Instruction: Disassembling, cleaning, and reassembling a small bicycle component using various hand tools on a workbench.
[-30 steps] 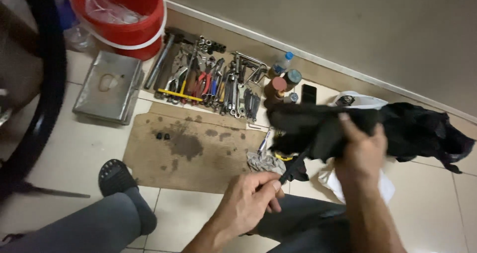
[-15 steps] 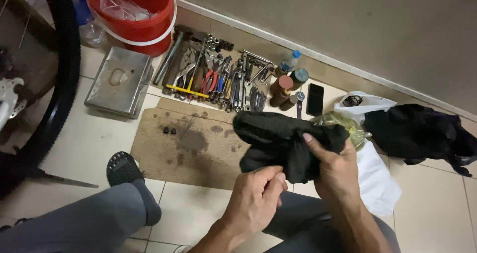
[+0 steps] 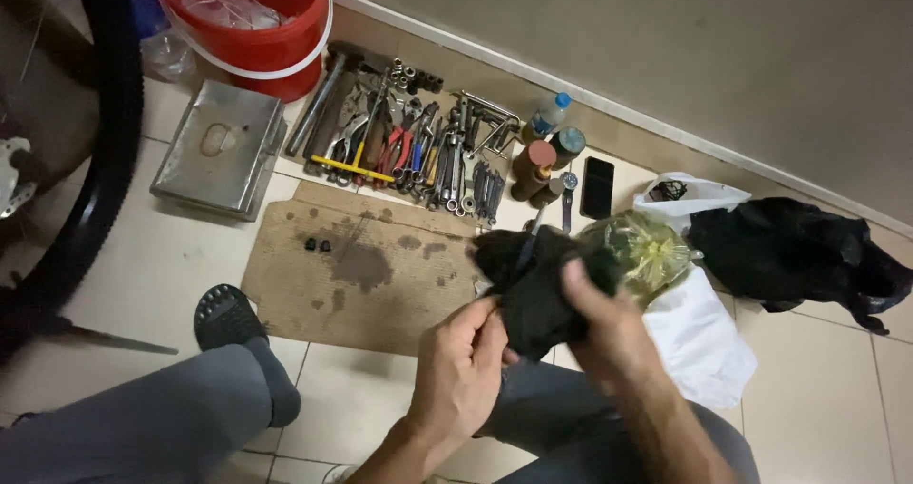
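A black cloth is held low over the tiled floor, between both hands and above the person's grey-trousered knees. The right hand is clenched over the cloth's right part; the left hand pinches its lower left edge with the fingertips. A thin metal tool is seen lying across the top of the cloth.

Containers noted:
- Red bucket, top left, with a white handle; crumpled clear plastic is seen inside.
- Flat metal tin, lid closed; contents cannot be told.
- Clear bag, just right of the cloth, filled with yellowish stringy material.
- White plastic bag by the wall, a small dark item resting in its mouth.
- Clear bottle with blue cap, and brown cans beside it.

Wrenches and pliers are laid in a row near the wall. A stained cardboard sheet lies before them, two small black pieces on it. A black phone lies near the cans. A second black bundle lies at right.
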